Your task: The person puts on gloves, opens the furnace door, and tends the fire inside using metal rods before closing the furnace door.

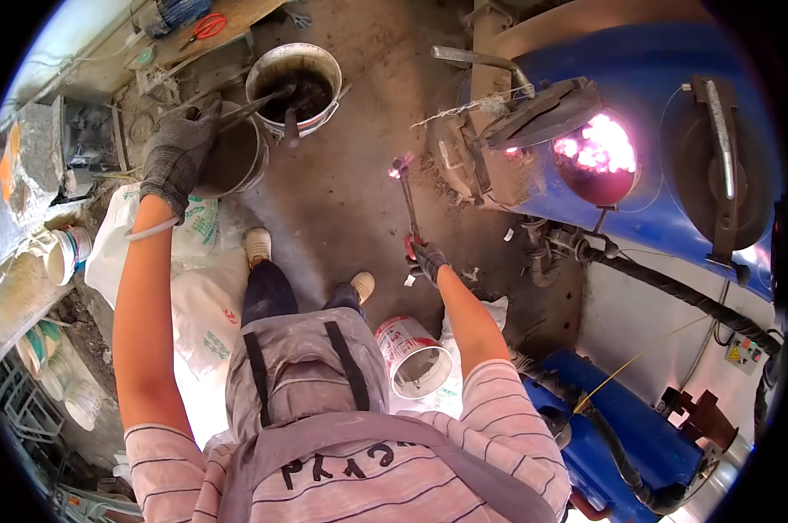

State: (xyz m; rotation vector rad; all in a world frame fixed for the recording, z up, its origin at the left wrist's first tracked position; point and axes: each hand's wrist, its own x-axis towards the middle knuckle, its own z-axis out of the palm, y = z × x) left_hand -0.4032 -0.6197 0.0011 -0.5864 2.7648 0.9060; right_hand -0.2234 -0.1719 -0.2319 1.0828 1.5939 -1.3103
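My right hand [429,261], in a dark glove, is closed around the red handles of long metal tongs [410,209]. A small glowing pink-white piece [400,166] is at the far tip of the tongs, above the floor. On the left, my gloved left hand [177,155] is closed over a dark long tool [252,106], whose end reaches over a white bucket [263,63] of dark contents. What kind of tool this is I cannot make out. Below that hand stands a second bucket [252,170], partly hidden by my hand and arm.
A blue furnace [542,74] at the right has a round opening [599,157] glowing bright, with its hatch [542,113] swung aside. White sacks [206,301] lie by my left leg. A red and white bucket [402,336] is near my right side. Red-handled scissors [207,27] lie at the back left.
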